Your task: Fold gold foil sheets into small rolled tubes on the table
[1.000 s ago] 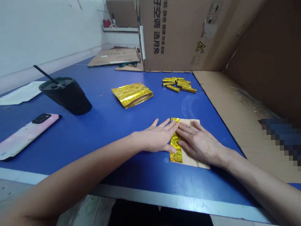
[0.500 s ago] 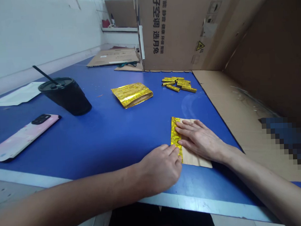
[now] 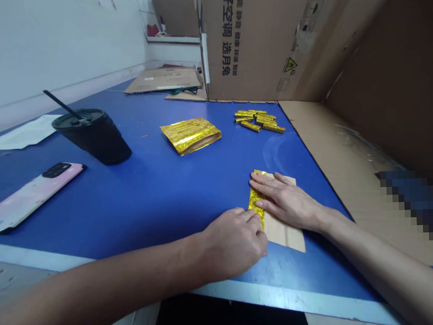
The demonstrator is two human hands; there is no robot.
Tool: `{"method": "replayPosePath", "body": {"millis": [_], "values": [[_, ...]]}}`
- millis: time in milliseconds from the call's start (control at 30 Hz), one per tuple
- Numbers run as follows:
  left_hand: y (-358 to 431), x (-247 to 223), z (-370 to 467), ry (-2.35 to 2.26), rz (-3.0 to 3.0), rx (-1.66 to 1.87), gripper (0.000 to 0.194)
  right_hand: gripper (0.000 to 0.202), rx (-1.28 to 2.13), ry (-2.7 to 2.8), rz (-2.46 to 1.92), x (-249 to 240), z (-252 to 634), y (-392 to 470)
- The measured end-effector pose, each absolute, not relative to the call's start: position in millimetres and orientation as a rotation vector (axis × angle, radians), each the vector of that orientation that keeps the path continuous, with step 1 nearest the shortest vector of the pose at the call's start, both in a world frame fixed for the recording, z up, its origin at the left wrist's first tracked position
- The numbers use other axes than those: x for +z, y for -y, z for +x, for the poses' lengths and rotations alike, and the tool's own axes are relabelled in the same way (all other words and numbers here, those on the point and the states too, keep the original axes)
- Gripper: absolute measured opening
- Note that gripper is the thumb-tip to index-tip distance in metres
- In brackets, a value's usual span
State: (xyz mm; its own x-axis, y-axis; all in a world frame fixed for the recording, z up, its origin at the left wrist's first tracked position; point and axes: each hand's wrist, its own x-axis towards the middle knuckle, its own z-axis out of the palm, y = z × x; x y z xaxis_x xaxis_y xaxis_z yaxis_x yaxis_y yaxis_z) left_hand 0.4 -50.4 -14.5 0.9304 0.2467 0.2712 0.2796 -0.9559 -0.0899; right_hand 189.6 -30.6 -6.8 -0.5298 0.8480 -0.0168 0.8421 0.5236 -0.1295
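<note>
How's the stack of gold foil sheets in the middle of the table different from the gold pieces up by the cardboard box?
The stack of gold foil sheets is one broad, flat, layered pile; the gold pieces are many small, narrow bars in a loose cluster. The stack lies mid-table, while the pieces lie farther back, near the cardboard box. Both are shiny gold foil on the blue table, untouched by either hand.

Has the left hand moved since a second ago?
Yes. The left hand has pulled back toward the near table edge, from flat beside the gold foil strip to curled at the strip's near end. The black cup stays put.
</note>
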Motion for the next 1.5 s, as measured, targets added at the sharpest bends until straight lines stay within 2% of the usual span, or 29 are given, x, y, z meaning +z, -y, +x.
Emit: {"method": "replayPosePath", "body": {"millis": [200, 367, 467, 533, 633, 800, 1100, 1500], "values": [[40.3, -8.5, -4.5, 0.493, -2.974, -0.341, 0.027, 0.061, -0.01, 2.678, -1.712, -9.1, 193.5, 28.3], [-3.6, -1.1, -22.2, 0.798, -2.862, -0.065, 0.023, 0.059, -0.161, 2.674, -1.797, -4.0, 193.6, 35.1], [-21.7, 5.3, -24.1, 0.94, -2.817, 0.051, 0.027, 0.06, -0.195, 2.696, -1.751, -2.9, 192.2, 37.9], [-21.4, 7.9, -16.2, 1.005, -2.772, 0.051, 0.04, 0.064, -0.204, 2.703, -1.721, -3.6, 190.2, 39.5], [-8.2, 5.8, 5.0, 1.177, -2.725, -0.001, 0.073, 0.069, -0.199, 2.718, -1.697, -5.2, 188.2, 41.3], [5.7, -9.5, 29.0, 0.966, -3.049, -0.017, 0.098, 0.071, -0.189, 2.731, -1.676, -7.5, 191.0, 42.0], [-9.6, -12.2, -18.4, 1.18, -3.126, 0.215, 0.095, 0.071, -0.18, 2.684, -1.723, -6.8, 189.3, 43.8], [0.6, -17.7, -31.3, 1.265, -2.967, 0.12, 0.101, 0.064, -0.096, 2.673, -1.743, -1.4, 191.5, 40.1]]}}
